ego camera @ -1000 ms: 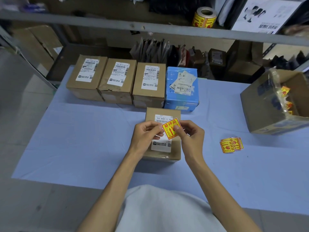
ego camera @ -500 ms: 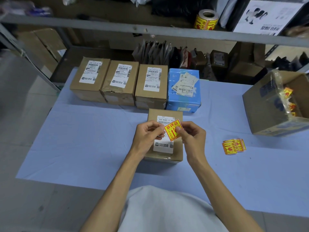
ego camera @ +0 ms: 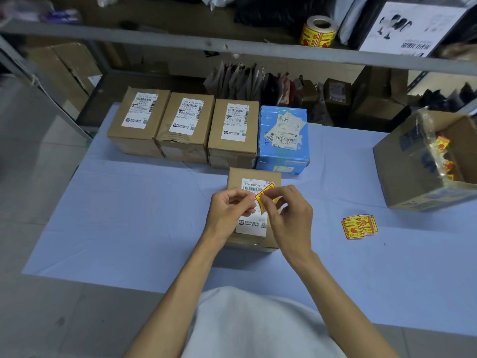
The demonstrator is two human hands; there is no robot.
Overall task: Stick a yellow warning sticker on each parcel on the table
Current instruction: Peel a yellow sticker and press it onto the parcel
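A small brown parcel (ego camera: 254, 177) with a white label lies in the middle of the blue table (ego camera: 134, 223). Just above it, my left hand (ego camera: 229, 215) and my right hand (ego camera: 289, 218) both pinch one yellow and red warning sticker (ego camera: 263, 200); my right fingertips cover part of it. Behind stand three brown parcels (ego camera: 140, 120) (ego camera: 187, 125) (ego camera: 235, 127) and a blue parcel (ego camera: 284, 135), none showing a yellow sticker on top. A small pile of loose stickers (ego camera: 360, 226) lies to the right.
An open cardboard box (ego camera: 405, 161) holding sticker scraps stands at the right edge. A grey shelf rail (ego camera: 232, 49) crosses above the far side, with a sticker roll (ego camera: 318, 31) on the shelf. Bags and cartons crowd the space behind the table.
My right fingers have shifted over the sticker's face and the sticker has tilted and bent slightly. Both hands stay over the middle parcel.
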